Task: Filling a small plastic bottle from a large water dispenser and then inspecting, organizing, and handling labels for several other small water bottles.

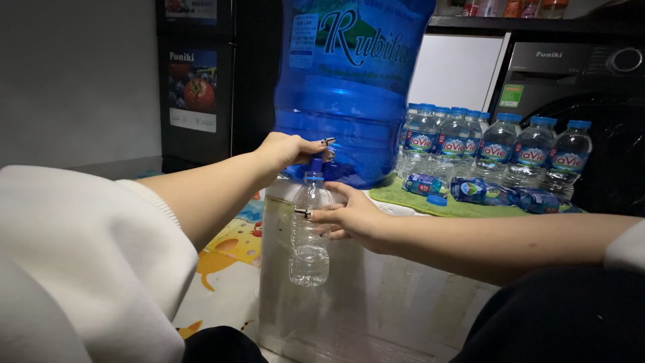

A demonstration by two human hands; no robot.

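Note:
A large blue water jug (pixel 349 81) stands on a pale box-like stand (pixel 376 302). My left hand (pixel 290 149) rests on the small blue tap at the jug's base, fingers closed around it. My right hand (pixel 349 216) holds a clear plastic bottle (pixel 310 235) upright under the tap. A little water lies in the bottle's bottom. The bottle's mouth sits right below the tap.
Several small capped water bottles (pixel 497 151) stand in a row behind on a green mat (pixel 416 198), with crushed ones (pixel 484 191) lying before them. A dark fridge (pixel 195 81) is at back left, a dark appliance (pixel 591 81) at right. A colourful play mat (pixel 232 259) covers the floor.

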